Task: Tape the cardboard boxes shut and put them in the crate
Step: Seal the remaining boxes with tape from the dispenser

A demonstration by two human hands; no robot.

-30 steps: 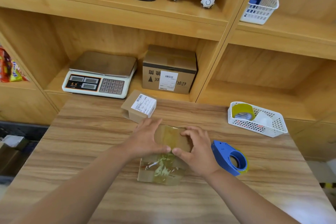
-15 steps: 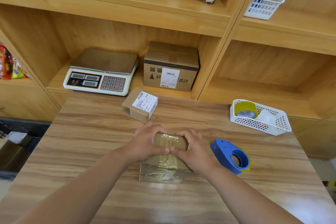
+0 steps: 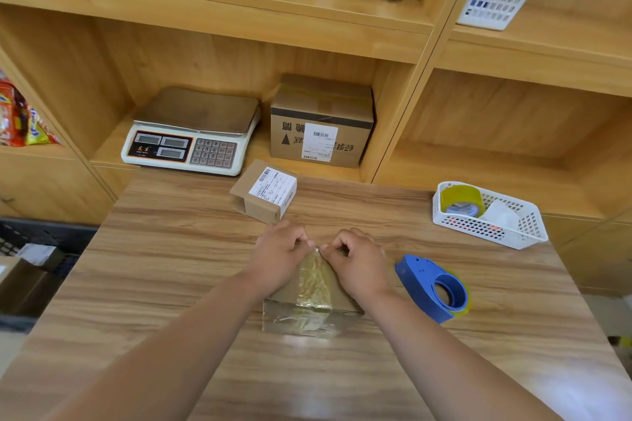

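**Rubbing the tape down over the far edge of the little box**

We're working on the small cardboard box [image 3: 307, 318], which is sitting flat on the counter [image 3: 171, 267] right in front of us, roughly mid-counter. Both hands are gripping its far top edge. The left hand [image 3: 280, 256] and the right hand [image 3: 359, 263] are each curling their fingers over that edge, and the thumb tips are meeting on the far end of the tape strip [image 3: 315, 278]. So neither hand is free or spread wide.

To get this bit right, we're thinking we should be pressing from the middle of the strip outward, then down over the edge, so no air is getting trapped. The curled fingers should be stopping the box from sliding while the thumbs are rubbing. The strip is looking pretty wrinkly, so we're guessing it's needing a firm rub to stick properly.

Looks-wise, the box is coming across as plain brown and low. Yellowish clear tape is running down the middle of the top and over the near face, which is shining right across.

Moving outward, the blue tape dispenser [image 3: 432, 287] is lying just right of the box. A second labelled box [image 3: 265, 191] is sitting just beyond our hands, waiting its turn. The dark crate [image 3: 44, 236] is sitting off the counter's left edge, well apart from everything.
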